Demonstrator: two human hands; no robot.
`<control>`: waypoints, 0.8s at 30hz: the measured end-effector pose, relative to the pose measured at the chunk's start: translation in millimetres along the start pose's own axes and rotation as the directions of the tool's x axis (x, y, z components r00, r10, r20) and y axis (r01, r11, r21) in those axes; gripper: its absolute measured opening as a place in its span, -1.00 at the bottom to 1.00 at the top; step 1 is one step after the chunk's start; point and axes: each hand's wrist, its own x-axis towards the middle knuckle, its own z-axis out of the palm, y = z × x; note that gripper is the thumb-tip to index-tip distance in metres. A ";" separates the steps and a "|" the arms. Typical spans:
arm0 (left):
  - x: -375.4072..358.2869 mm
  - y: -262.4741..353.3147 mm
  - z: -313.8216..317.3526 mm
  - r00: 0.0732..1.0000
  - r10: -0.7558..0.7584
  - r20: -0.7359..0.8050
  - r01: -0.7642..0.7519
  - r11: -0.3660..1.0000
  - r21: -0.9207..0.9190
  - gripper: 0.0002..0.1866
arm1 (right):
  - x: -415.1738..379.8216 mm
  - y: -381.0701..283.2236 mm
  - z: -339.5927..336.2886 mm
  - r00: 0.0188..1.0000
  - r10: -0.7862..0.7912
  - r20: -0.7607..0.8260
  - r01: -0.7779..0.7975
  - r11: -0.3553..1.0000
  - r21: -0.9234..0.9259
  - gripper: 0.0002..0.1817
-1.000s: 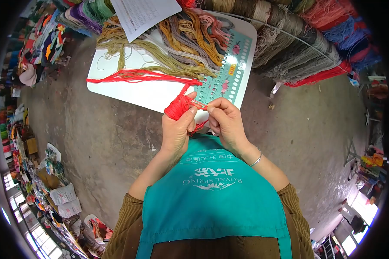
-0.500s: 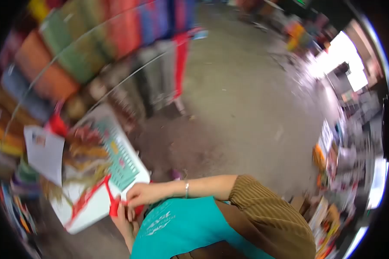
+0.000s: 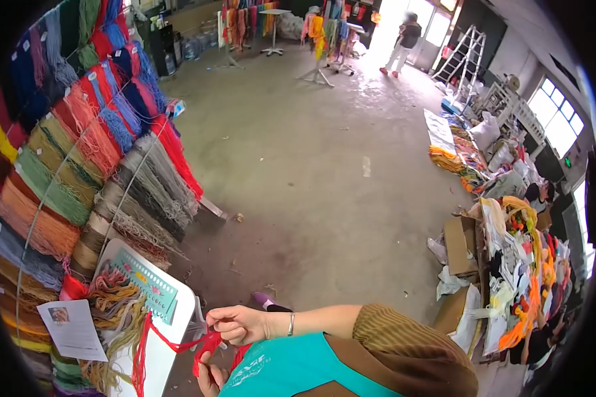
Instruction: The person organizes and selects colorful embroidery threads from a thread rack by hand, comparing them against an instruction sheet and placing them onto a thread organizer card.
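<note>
View swung since the earlier frame, hands now lower at 7 o'clock: right hand (image 3: pixel 234 324) and left hand (image 3: pixel 209 377) both closed on red yarn (image 3: pixel 209 345), which trails onto white board (image 3: pixel 164 351) at 8, hanging skeins (image 3: pixel 79 162) at 9–10, standing person (image 3: pixel 407 38) far off at 1.

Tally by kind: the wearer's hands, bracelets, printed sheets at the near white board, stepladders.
Hands: 2 (left hand, right hand)
Bracelet: 1
Printed sheet: 1
Stepladder: 1
Total: 5
</note>
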 end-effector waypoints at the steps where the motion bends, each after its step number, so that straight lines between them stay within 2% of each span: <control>1: -4.8 -1.9 2.0 1.000 0.001 0.007 -0.001 1.000 0.000 -0.54 | -6.0 7.5 -2.7 0.998 -0.053 0.026 0.051 0.996 0.074 -0.75; 3: -11.0 6.7 38.2 0.990 0.106 0.097 -0.131 0.946 0.297 -0.55 | -19.6 22.6 1.2 0.996 -0.063 0.055 0.064 0.998 -0.017 -0.77; 4: -18.8 9.5 70.9 0.985 0.171 0.035 -0.173 0.925 0.337 -0.64 | -24.0 29.5 2.9 0.994 -0.055 0.093 0.061 0.996 -0.067 -0.78; 5: -20.0 6.5 64.9 0.984 0.174 0.035 -0.176 0.925 0.337 -0.64 | -26.6 36.5 4.4 0.984 -0.047 0.172 0.060 0.996 -0.067 -0.79; 7: -16.8 4.1 57.0 0.958 0.223 0.178 -0.264 0.931 0.254 -0.55 | -26.1 46.1 1.3 0.985 -0.036 0.168 0.057 0.990 -0.125 -0.79; 8: -16.6 6.2 52.0 0.931 0.144 0.334 -0.218 0.956 0.196 -0.47 | -24.6 50.2 -1.4 0.987 -0.027 0.160 0.056 0.982 -0.180 -0.79; 9: -23.3 9.7 60.5 0.930 0.150 0.336 -0.223 0.955 0.193 -0.47 | -23.7 54.0 1.2 0.987 -0.061 0.147 0.085 0.984 -0.159 -0.78; 10: -30.6 10.7 68.2 0.951 0.161 0.265 -0.206 0.967 0.152 -0.45 | -25.1 56.9 4.2 0.987 -0.057 0.149 0.082 0.983 -0.165 -0.78; 11: -35.5 9.9 71.2 0.967 0.167 0.192 -0.191 0.975 0.110 -0.44 | -25.8 60.8 7.4 0.993 -0.106 0.048 0.115 0.952 -0.285 -0.78; 12: -25.0 6.2 55.5 0.949 0.207 0.237 -0.240 0.963 0.122 -0.46 | -26.8 62.6 11.2 0.985 -0.166 -0.046 0.134 0.905 -0.404 -0.77; 13: -28.9 8.4 60.2 0.949 0.211 0.236 -0.244 0.963 0.119 -0.46 | -29.2 62.6 14.0 0.979 -0.190 -0.070 0.128 0.850 -0.511 -0.76; 14: -33.6 13.9 70.2 0.944 0.216 0.248 -0.254 0.958 0.136 -0.49 | -29.0 66.9 15.7 0.980 -0.186 -0.071 0.124 0.849 -0.514 -0.76; 16: -36.3 16.9 79.9 0.939 0.226 0.260 -0.270 0.951 0.149 -0.52 | -23.3 77.7 17.1 0.914 -0.403 -0.039 0.248 0.633 -0.733 -0.78; 17: -35.3 16.3 81.8 0.936 0.246 0.250 -0.294 0.939 0.176 -0.52 | -21.3 81.1 21.6 0.864 -0.492 0.107 0.355 0.444 -0.823 -0.79; 18: -34.4 15.7 83.4 0.933 0.266 0.242 -0.317 0.926 0.204 -0.51 | -24.7 80.8 25.3 0.865 -0.490 0.110 0.355 0.442 -0.824 -0.79; 20: -33.0 13.9 87.0 0.934 0.264 0.241 -0.313 0.930 0.194 -0.51 | -33.6 79.4 35.2 0.919 -0.393 -0.033 0.113 0.341 -0.933 -0.81; 24: -27.2 11.7 81.8 0.922 0.286 0.262 -0.330 0.933 0.142 -0.52 | -23.9 84.5 20.8 0.866 -0.501 0.010 0.222 0.366 -0.904 -0.85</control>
